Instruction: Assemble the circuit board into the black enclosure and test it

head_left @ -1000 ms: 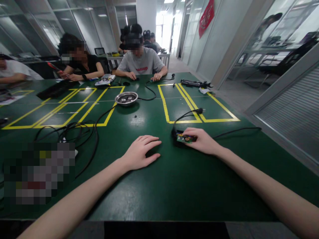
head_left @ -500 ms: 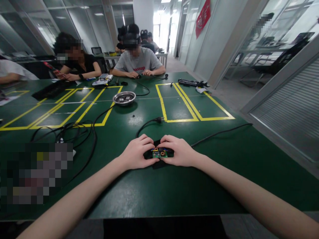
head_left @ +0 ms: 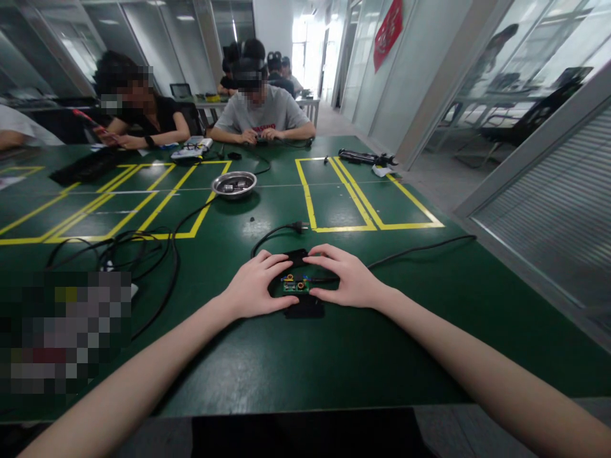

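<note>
Head view: circuit board (head_left: 296,285) at frame centre, uncovered. Left hand (head_left: 252,286) and right hand (head_left: 351,280) curve round it, thumbs and fingers well parted; no firm grip visible. Black case pieces (head_left: 305,309) lie open above and below the board. Judged: case opened, not closed up; remaining work cannot be told. Red lettering on grey shirt (head_left: 281,107), upper centre, and red banner (head_left: 388,35), upper right: neither legible.

Left hands: 1 (head_left: 260,286) | right hands: 1 (head_left: 346,280) | circuit boards: 1 (head_left: 295,285), toward the table's (head_left: 248,375) near edge | copper coils on it: 2 (head_left: 300,286) | black case pieces: 2 (head_left: 304,310) | metal bowls: 1 (head_left: 235,194), toward the far edge, its bits too small to count | co-workers along the far edge: 3 (head_left: 281,111)
</note>
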{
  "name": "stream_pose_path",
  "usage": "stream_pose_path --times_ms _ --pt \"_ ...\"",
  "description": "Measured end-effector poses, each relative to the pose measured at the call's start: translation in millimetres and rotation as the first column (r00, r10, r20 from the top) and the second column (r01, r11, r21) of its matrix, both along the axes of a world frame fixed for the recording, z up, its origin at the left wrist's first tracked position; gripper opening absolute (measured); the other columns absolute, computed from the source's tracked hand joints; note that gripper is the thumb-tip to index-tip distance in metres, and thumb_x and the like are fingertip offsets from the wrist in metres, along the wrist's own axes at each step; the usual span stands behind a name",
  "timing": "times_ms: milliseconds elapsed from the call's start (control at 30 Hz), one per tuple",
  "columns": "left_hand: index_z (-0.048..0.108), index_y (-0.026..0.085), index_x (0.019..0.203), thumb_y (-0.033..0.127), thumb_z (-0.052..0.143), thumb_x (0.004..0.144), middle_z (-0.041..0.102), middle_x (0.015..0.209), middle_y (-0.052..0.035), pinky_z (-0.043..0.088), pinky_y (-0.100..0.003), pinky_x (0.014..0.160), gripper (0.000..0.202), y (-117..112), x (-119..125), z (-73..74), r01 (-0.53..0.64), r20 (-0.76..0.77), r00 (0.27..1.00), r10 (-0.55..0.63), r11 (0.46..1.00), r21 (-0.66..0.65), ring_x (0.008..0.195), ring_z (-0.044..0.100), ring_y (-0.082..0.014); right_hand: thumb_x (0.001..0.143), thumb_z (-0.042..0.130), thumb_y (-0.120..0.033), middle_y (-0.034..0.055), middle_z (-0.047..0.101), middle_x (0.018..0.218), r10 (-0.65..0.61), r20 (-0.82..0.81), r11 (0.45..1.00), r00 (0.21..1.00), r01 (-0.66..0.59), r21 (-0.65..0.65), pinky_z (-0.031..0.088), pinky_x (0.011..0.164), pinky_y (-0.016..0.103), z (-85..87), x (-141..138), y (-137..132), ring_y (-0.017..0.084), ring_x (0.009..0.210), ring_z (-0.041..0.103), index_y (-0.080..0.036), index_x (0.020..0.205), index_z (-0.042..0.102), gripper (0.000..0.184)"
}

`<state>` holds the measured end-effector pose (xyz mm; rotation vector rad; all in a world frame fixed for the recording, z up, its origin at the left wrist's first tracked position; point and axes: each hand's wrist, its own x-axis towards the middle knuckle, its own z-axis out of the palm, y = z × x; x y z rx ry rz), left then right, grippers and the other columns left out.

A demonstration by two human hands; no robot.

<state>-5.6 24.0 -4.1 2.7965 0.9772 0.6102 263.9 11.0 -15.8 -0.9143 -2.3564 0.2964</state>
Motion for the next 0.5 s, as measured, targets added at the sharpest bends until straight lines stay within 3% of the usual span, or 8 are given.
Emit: stream_pose_path --times_ms 133,267,367,500 --pt "0.068 0.017 0.133 0.051 0.072 0.089 0.071 0.133 -0.0135 0.059 -0.049 0.099 0.056 1.1 0.0 -2.7 -0.026 0.043 0.999 0.026 1.0 0.008 0.113 0.064 -0.0308 0.086 0.069 -0.027 0.0166 0.06 0.133 0.077 0.006 0.997 0.997 -0.077 -0.016 0.055 0.104 0.048 -2.0 4.6 3.4 0.03 0.122 0.063 -0.02 0.135 0.061 0.05" --pt "0.071 0.018 0.127 0.045 0.069 0.092 0.074 0.127 -0.0126 0.061 -0.047 0.095 0.044 1.8 1.1 -2.9 -0.033 0.072 0.997 0.032 0.999 0.014 0.109 0.065 -0.0293 0.087 0.06 -0.016 0.0144 0.061 0.131 0.06 -0.009 0.997 0.998 -0.06 -0.041 0.056 0.102 0.048 -1.7 0.5 2.2 0.028 0.119 0.064 -0.022 0.133 0.059 0.047" --pt "0.073 0.019 0.119 0.042 0.07 0.092 0.075 0.124 -0.0117 0.061 -0.046 0.095 0.036 2.2 1.0 -1.3 -0.012 0.077 0.997 0.012 1.0 0.001 0.108 0.066 -0.0283 0.091 0.055 -0.015 0.0134 0.062 0.128 0.06 -0.034 0.997 0.998 -0.062 -0.046 0.056 0.1 0.045 0.9 -1.6 0.7 0.026 0.116 0.065 -0.022 0.13 0.059 0.04" --pt "0.074 0.019 0.11 0.038 0.07 0.093 0.076 0.125 -0.0104 0.061 -0.045 0.094 0.026 4.5 -1.2 -2.1 0.011 0.086 0.996 -0.009 0.999 -0.03 0.108 0.066 -0.0271 0.094 0.055 -0.019 0.0101 0.064 0.115 0.005 0.001 1.0 1.0 -0.005 -0.027 0.057 0.085 0.036 2.9 -1.1 0.9 0.022 0.097 0.067 -0.022 0.108 0.063 0.016"
